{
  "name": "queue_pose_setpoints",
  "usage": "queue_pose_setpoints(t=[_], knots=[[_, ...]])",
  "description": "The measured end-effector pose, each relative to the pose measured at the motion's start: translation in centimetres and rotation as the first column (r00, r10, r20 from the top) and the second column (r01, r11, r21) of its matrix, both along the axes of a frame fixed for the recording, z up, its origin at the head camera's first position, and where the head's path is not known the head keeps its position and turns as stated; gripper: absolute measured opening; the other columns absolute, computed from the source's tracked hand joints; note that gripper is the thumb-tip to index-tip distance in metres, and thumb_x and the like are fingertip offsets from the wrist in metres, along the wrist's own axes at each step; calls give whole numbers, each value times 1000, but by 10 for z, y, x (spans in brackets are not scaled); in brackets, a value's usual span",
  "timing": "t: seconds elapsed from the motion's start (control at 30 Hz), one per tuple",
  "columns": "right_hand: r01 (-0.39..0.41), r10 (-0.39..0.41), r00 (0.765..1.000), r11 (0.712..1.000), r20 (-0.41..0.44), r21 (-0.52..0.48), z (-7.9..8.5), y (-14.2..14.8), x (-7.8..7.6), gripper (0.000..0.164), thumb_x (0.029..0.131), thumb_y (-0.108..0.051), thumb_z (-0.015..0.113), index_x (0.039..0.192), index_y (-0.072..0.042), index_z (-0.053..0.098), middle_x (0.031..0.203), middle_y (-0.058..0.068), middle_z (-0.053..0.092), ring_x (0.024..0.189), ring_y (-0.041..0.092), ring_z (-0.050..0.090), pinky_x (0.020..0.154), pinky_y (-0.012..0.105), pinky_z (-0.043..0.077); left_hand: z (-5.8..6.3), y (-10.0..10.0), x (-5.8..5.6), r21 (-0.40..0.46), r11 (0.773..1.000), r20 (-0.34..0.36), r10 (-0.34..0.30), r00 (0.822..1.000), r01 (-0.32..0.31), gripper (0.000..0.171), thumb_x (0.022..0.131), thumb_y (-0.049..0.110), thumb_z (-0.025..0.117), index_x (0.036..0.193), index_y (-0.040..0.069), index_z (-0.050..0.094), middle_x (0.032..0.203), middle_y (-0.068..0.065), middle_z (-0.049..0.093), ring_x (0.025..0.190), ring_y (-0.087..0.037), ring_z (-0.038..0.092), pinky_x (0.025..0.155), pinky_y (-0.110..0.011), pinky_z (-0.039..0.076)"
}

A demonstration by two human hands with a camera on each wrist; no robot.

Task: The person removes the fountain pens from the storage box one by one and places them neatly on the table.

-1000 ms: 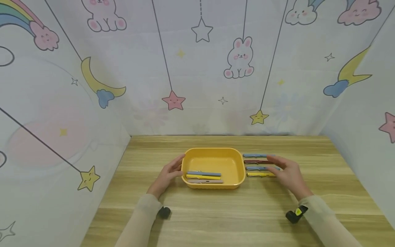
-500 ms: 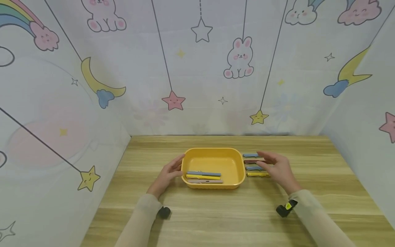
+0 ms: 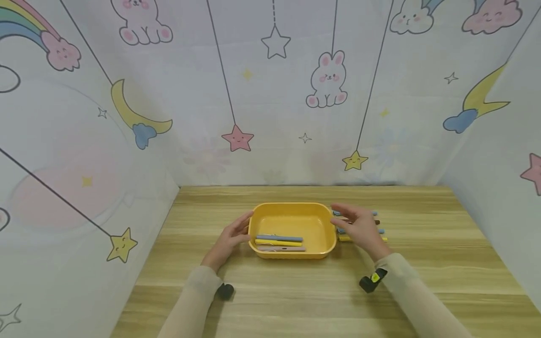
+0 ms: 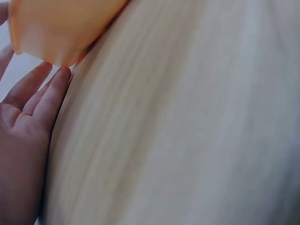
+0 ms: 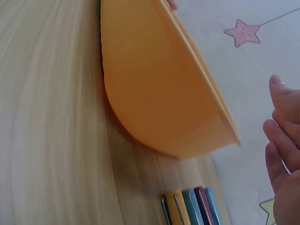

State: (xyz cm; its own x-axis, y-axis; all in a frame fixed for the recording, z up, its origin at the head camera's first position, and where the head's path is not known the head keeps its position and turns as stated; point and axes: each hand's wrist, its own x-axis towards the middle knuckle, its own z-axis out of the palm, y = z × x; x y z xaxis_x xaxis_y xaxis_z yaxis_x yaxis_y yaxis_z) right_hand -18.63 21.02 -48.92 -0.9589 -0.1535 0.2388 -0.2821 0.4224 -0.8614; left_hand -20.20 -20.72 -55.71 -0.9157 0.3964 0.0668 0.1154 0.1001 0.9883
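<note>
A yellow plastic basin [image 3: 291,256] stands on the table, with a blue, a yellow and a greyish-pink pen [image 3: 282,249] lying along its near left side. My left hand [image 3: 226,241] rests at the basin's left end, fingers fairly straight against its wall in the left wrist view. To the right of the basin lies a row of clipped pens: two blue, one dark red [image 5: 201,205] and one yellow [image 3: 363,239]. Above that row is my right hand [image 3: 359,230], fingers extended toward the basin's right rim. Nothing shows between its thumb and fingers, and it partly hides the pens.
The wood-grain table [image 3: 291,300] ends at a back wall cloth [image 3: 274,159] printed with stars, rabbits and moons. Similar cloth covers both sides. A small black camera [image 3: 373,280] is strapped at the right wrist, another [image 3: 225,291] at the left.
My right hand has moved left across the row of pens to the basin's right rim, uncovering the pens' right ends. My left hand and the basin have stayed put.
</note>
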Motion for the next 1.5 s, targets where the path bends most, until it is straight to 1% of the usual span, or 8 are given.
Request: queue_pose_setpoints(t=[0.13, 0.23, 0.37, 0.5, 0.7, 1.1, 1.33, 1.5], knots=[[-35, 35, 999, 999, 8, -2, 1, -14, -1, 46, 95, -15, 79, 140, -7, 68, 136, 14, 70, 127, 39, 65, 96, 47, 60, -2, 0, 0, 10, 1000, -1, -2, 1000, 2, 67, 102, 9, 66, 162, 26, 43, 166, -8, 41, 151, -32, 42, 123, -45, 34], [-47, 46, 999, 999, 18, 7, 2, -24, -2, 46, 94, -17, 80, 139, -9, 69, 135, 11, 71, 128, 37, 65, 99, 55, 57, -2, 0, -1, 15, 1000, -1, -5, 1000, 5, 67, 102, 9, 66, 162, 25, 42, 166, -8, 41, 151, -31, 42, 122, -40, 36], [-86, 86, 996, 996, 23, -18, 2, -37, -6, 49, 94, -16, 81, 139, -5, 68, 137, 12, 70, 129, 39, 64, 105, 60, 52, -1, 1, -1, 20, 1000, -3, -5, 1000, 5, 67, 102, 9, 66, 163, 24, 42, 166, -9, 41, 151, -32, 42, 120, -34, 38], [-123, 124, 992, 992, 21, -37, 1, -49, -8, 49, 92, -14, 82, 139, -2, 68, 137, 14, 70, 129, 38, 64, 107, 59, 51, -1, 1, 0, 27, 1000, -6, -8, 1000, 9, 67, 102, 8, 66, 163, 22, 41, 166, -12, 40, 151, -36, 42, 119, -31, 39], [-139, 138, 989, 990, 51, 7, 0, -64, -8, 48, 94, -14, 80, 139, -3, 68, 138, 13, 70, 130, 38, 63, 108, 56, 51, -1, 1, -1, 44, 999, -7, -15, 1000, 16, 68, 102, 5, 64, 164, 19, 40, 169, -9, 36, 154, -34, 37, 119, -27, 38], [-177, 168, 977, 982, 129, 61, 1, -85, -12, 47, 95, -13, 78, 141, -6, 67, 141, 11, 68, 134, 37, 60, 109, 54, 51, -3, -1, -2, 46, 999, -10, -17, 1000, 17, 68, 102, 4, 63, 164, 19, 40, 169, -11, 35, 153, -35, 37, 123, -44, 33], [-206, 195, 974, 974, 118, 90, -6, -92, -19, 47, 94, -13, 80, 139, -5, 69, 138, 13, 69, 131, 35, 63, 108, 51, 53, -1, 0, -1, 45, 999, -7, -10, 1000, 10, 68, 102, 4, 64, 164, 19, 40, 169, -10, 36, 153, -35, 38, 123, -45, 33], [-226, 207, 969, 962, 132, 152, -9, -96, -21, 46, 93, -13, 80, 137, -6, 70, 137, 12, 70, 129, 32, 66, 106, 48, 54, 0, 0, 0, 46, 999, -3, -12, 1000, 12, 68, 102, 5, 64, 164, 19, 40, 169, -11, 36, 153, -36, 38, 123, -45, 34]])
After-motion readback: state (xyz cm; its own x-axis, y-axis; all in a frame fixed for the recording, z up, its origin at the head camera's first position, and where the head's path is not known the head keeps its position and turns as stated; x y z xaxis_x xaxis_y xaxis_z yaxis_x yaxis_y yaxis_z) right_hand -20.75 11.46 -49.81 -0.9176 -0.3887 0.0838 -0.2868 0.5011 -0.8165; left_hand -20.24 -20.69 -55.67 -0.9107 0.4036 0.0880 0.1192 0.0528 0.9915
